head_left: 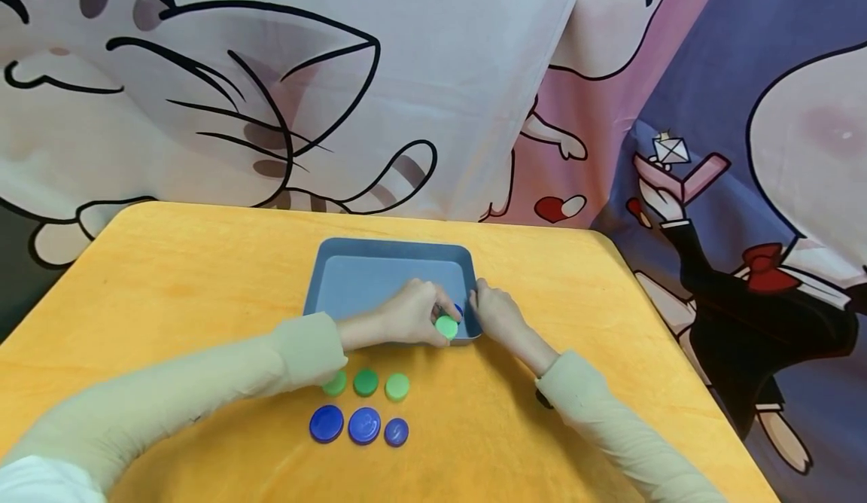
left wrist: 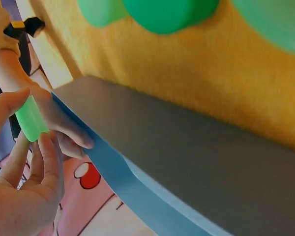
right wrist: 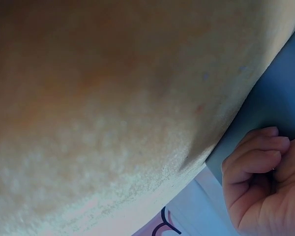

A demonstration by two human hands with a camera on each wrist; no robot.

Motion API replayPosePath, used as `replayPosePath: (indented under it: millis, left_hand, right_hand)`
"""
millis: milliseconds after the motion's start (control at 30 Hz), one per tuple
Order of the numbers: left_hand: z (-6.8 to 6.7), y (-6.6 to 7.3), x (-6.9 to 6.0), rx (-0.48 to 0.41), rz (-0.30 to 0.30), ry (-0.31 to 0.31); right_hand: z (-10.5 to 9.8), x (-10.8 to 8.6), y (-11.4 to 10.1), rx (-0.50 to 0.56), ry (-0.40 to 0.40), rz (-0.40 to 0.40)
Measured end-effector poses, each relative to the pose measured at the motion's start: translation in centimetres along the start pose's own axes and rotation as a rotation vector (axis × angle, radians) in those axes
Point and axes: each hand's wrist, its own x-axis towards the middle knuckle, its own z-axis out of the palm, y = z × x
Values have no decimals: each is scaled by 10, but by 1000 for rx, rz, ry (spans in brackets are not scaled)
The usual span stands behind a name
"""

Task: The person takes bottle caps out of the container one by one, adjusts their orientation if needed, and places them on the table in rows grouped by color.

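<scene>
My left hand (head_left: 416, 313) pinches a light green bottle cap (head_left: 446, 327) between thumb and fingertips, above the near right corner of the blue-grey tray (head_left: 366, 273). In the left wrist view, the pinched cap stands on edge above the tray's rim. Behind the fingers a bit of a blue cap (head_left: 458, 310) shows in the tray, mostly hidden. My right hand (head_left: 497, 311) grips the tray's right rim. Its fingers (right wrist: 255, 160) are curled against the outer wall in the right wrist view; the thumb is hidden there.
Near the tray's front lie three green caps, a light one (head_left: 335, 384) partly under the left sleeve, a darker one (head_left: 366, 382) and another light one (head_left: 396, 387). Closer still sit three blue caps (head_left: 364, 425). Cartoon-printed cloth (head_left: 440, 96) hangs behind the yellow table (head_left: 203, 262).
</scene>
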Motion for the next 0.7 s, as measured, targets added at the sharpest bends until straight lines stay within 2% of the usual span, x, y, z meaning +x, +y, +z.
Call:
replayPosePath:
  millis: [367, 700]
  left_hand:
    - [15, 15, -23, 12, 41, -107]
    - [23, 10, -36, 61, 19, -190]
  right_hand:
    - [2, 1, 1, 6, 10, 4]
    - [3, 3, 1, -14, -32, 64]
